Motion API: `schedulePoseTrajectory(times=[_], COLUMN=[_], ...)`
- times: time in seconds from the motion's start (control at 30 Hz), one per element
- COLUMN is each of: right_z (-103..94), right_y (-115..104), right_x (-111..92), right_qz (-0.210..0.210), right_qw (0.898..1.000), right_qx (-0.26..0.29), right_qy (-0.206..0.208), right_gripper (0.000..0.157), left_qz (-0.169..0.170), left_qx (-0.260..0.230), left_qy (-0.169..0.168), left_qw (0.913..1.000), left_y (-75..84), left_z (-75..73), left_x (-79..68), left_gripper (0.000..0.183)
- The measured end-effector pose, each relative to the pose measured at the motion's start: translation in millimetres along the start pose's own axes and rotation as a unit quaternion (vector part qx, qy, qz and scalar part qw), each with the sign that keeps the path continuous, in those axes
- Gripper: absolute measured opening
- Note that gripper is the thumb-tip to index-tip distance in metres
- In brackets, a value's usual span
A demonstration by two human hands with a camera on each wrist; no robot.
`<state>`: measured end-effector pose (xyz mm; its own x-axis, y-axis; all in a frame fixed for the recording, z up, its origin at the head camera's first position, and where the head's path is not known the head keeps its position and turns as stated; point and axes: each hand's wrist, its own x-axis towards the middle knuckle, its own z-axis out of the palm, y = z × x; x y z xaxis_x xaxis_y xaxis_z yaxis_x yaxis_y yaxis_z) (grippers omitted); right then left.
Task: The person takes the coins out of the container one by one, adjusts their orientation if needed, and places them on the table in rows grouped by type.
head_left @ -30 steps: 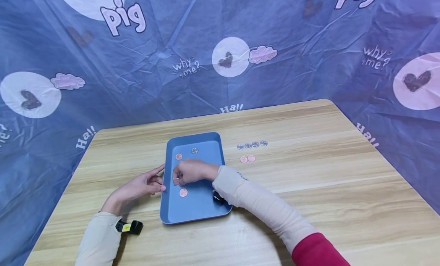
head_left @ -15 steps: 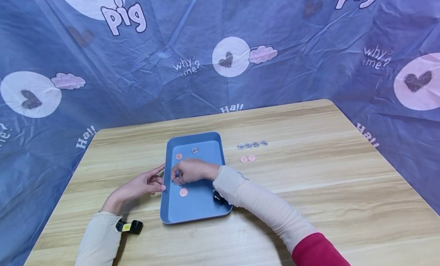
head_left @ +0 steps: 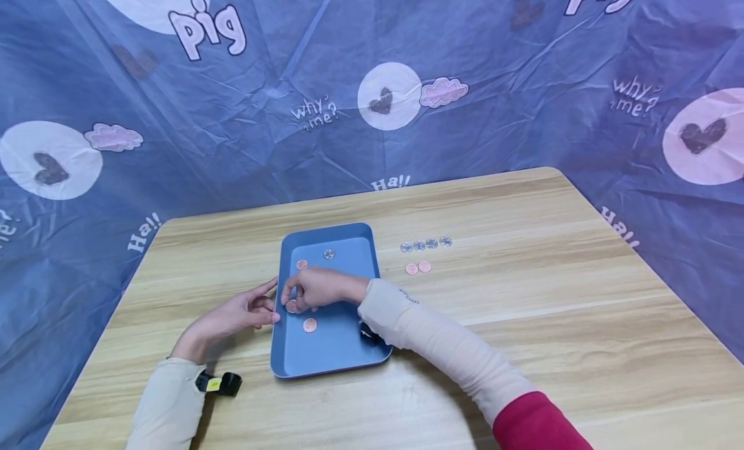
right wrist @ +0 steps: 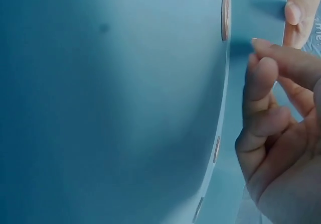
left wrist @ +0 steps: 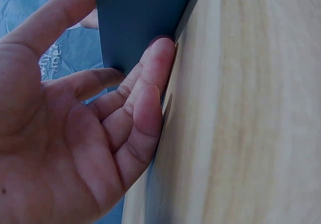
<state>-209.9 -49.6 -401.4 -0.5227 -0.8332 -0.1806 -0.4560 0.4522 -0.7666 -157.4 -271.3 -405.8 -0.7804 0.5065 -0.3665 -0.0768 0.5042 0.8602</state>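
My right hand [head_left: 320,287] is inside the blue tray [head_left: 331,359], thumb and fingers pinching a copper coin [head_left: 292,306] near the left wall. In the right wrist view, the fingertips [right wrist: 266,68] meet just off the tray floor. Other copper coins lie in the tray, one nearer the person [head_left: 310,325], one farther back [head_left: 301,265]. Toward the far end sits a silver coin [head_left: 329,254]. My left hand [head_left: 235,314] touches the tray's left outer wall, index finger and thumb at the rim; in the left wrist view the lower fingers [left wrist: 155,68] bend loosely against the wall.
To the right of the tray, a row of several silver coins [head_left: 431,244] lies on the wooden table [head_left: 552,295]. Two copper coins [head_left: 418,268] lie side by side in front of that row. A printed blue cloth [head_left: 261,114] hangs behind the table.
My right hand has shifted slightly left with the copper coin at its fingertips, toward the tray's left wall. The left hand and the tray have not moved.
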Motion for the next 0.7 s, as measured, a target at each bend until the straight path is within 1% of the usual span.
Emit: schedulePoseTrajectory(times=[0.17,0.27,0.33,0.4,0.57,0.7], right_z=[-1.1,-3.4,-5.2,-6.5,-9.7,-13.3], right_y=[-5,-10,-14,-18,-26,-30], right_x=[0,-2,-4,-5,-11,-16], right_qz=[-0.018,-0.041,-0.047,-0.047,-0.027,-0.023], right_qw=[1.000,0.999,0.998,0.998,0.996,0.993], right_qx=[0.018,0.029,0.036,0.044,0.085,0.112], right_qy=[0.001,0.007,0.009,0.010,0.006,0.006], right_gripper=[0.016,0.017,0.017,0.017,0.017,0.020], left_qz=[0.009,0.012,0.011,0.012,0.019,0.020], left_qx=[0.008,0.008,0.003,0.001,0.000,-0.003], left_qy=[0.000,0.002,0.003,0.005,0.002,0.000], left_qw=[0.9999,0.9999,0.9999,0.9999,0.9998,0.9998], left_y=[-1.5,-2.0,-1.8,-1.4,-1.6,-2.0], left_z=[0.8,1.2,1.7,1.8,1.2,1.0], left_x=[-0.3,-0.3,0.0,0.0,0.0,-0.1], left_gripper=[0.088,0.086,0.086,0.085,0.086,0.085])
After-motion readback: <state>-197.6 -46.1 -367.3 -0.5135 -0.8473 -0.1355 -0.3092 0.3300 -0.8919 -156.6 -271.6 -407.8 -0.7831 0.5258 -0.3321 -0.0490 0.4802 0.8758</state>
